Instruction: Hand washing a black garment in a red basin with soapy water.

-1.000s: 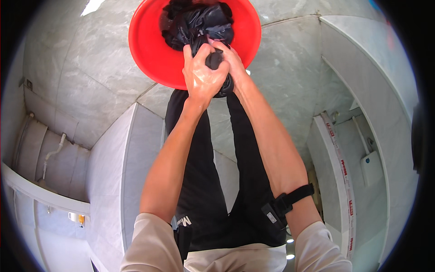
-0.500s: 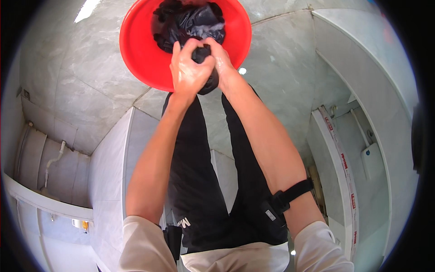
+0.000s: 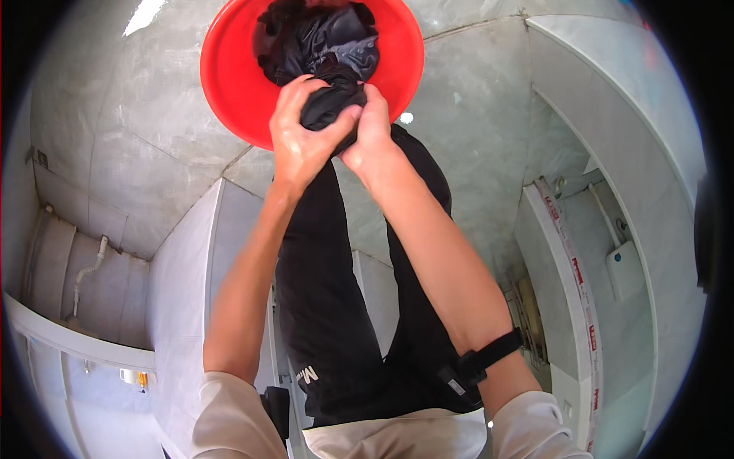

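A wet black garment (image 3: 327, 42) lies bunched in a round red basin (image 3: 233, 92) at the top of the view. One end of it is drawn toward me over the basin's near rim. My left hand (image 3: 298, 126) is curled round the left of this bunched cloth, thumb across its near side. On the other side my right hand (image 3: 373, 126) is closed against the cloth, its fingers partly hidden. Both hands look wet. Which kind of garment it is cannot be made out.
My legs in black trousers (image 3: 325, 275) stand just below the basin. Grey marbled tiles (image 3: 474, 115) surround it. At left are a low partition (image 3: 183, 268) and a white drain pipe (image 3: 92, 268); at right runs a curved pale ledge (image 3: 612, 107).
Both hands have moved slightly nearer to me and opened wider round the cloth. More of the bunched black fabric shows between them, pulled toward the near rim.
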Action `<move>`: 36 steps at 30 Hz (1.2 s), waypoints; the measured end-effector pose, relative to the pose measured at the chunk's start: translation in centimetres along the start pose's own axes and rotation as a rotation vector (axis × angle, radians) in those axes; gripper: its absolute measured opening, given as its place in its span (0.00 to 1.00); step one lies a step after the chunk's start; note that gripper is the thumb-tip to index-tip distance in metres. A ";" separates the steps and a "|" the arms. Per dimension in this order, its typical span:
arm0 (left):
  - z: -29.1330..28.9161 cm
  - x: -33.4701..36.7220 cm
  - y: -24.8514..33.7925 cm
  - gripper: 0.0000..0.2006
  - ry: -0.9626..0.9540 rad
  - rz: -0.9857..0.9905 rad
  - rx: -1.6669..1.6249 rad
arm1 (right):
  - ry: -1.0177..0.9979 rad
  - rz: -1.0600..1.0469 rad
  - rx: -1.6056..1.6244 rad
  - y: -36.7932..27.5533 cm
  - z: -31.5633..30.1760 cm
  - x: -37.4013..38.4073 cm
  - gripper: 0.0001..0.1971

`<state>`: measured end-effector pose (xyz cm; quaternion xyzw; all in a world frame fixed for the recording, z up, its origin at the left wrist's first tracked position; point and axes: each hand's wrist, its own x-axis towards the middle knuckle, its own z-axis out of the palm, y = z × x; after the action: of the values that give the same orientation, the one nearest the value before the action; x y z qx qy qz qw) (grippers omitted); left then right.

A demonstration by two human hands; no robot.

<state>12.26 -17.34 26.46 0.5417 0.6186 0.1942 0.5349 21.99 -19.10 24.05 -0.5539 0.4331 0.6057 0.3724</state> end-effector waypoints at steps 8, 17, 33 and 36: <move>-2.2 0.5 4.4 0.17 -0.257 0.301 0.165 | -0.068 0.082 -0.357 -5.4 -0.3 -3.5 0.25; -4.1 2.2 7.8 0.13 -0.772 0.670 0.635 | -0.142 0.240 -0.437 -7.7 2.2 -7.8 0.39; -3.8 1.0 5.7 0.08 -0.631 1.315 0.512 | -0.670 0.270 -0.611 -6.0 0.7 -4.7 0.28; -4.2 1.2 5.6 0.08 -0.703 1.302 0.423 | -0.639 0.250 -0.616 -5.7 -0.3 -4.9 0.24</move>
<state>11.38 -13.03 31.97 0.9173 -0.0074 0.1639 0.3630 27.93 -17.30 28.29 -0.3679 0.1600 0.8868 0.2294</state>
